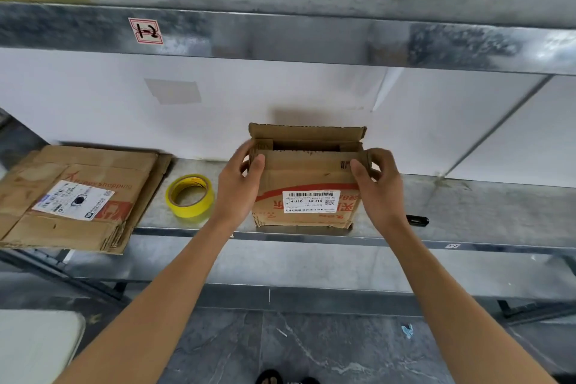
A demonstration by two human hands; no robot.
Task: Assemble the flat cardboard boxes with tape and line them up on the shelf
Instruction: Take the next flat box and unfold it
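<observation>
At the bottom edge, dark footwear (270,378) is cut off by the frame. Further in, the left hand (241,178) grips the upper left corner and the right hand (378,187) the upper right corner of the upright cardboard box (307,176), thumbs on its front panel and fingers curled round its sides, fingertips hidden; the box stands near the front edge of the metal shelf (483,212), top flaps raised, interior too dark to read. To its left lie a yellow tape roll (190,195) and a stack of flat cardboard boxes (78,196) cut off at the left, while a black object (418,221) shows partly behind the right wrist, unidentifiable.
</observation>
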